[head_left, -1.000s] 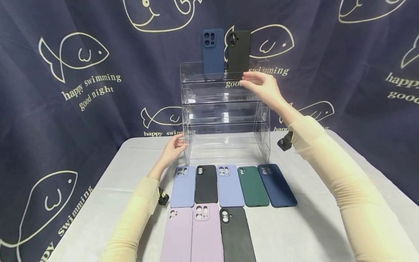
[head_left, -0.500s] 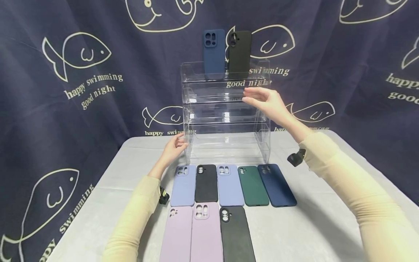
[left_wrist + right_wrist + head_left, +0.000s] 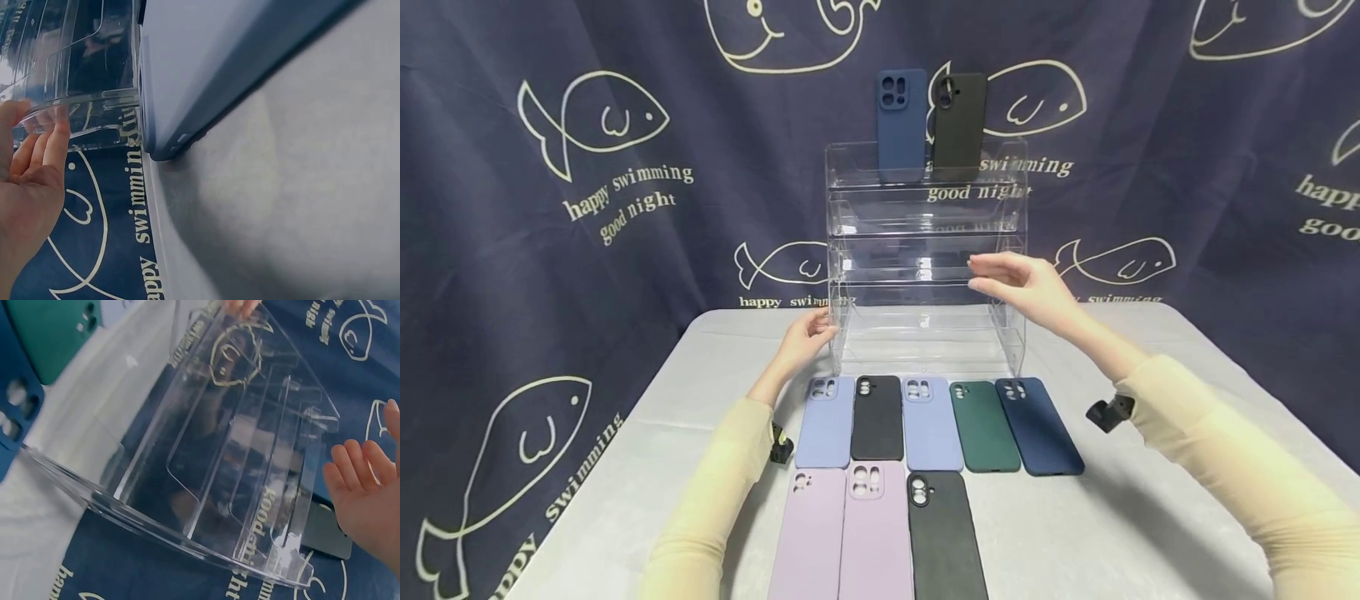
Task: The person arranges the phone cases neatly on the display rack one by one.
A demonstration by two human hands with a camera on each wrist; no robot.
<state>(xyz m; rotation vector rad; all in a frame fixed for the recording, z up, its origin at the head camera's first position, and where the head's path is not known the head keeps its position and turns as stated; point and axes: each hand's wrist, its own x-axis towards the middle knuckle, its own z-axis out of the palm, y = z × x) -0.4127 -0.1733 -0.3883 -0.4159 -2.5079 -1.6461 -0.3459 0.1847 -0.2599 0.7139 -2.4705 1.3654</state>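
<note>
Plastic, clear and thin, forms the tiered display rack (image 3: 898,364), which stands toward the far side of the white cloth-covered surface (image 3: 1165,508) in the head view. One matte blue phone case (image 3: 901,133) and one matte black phone case (image 3: 958,137) stand apart in its top tier, rising well above the lip; a jolt to the rack could tip them. Just before the rack's right side is the right hand (image 3: 1032,289), its grip released and holding nothing; a careless sweep could snag a tier edge. Close to the base lie a left light blue case (image 3: 825,425), a flat black case (image 3: 877,417), a right light blue case (image 3: 933,429), a dark green case (image 3: 986,429) and a navy case (image 3: 1041,425), so dragging the rack nearer could disorder that row.

From the left wrist, the left hand (image 3: 36,194) pinches the rack's side panel between thumb and fingers; uneven pressure could flex it or twist the rack.

From the right wrist, the right hand's fingers are near the upper tiers; contact is hard to judge, and brushing them could shake the standing cases.
</note>
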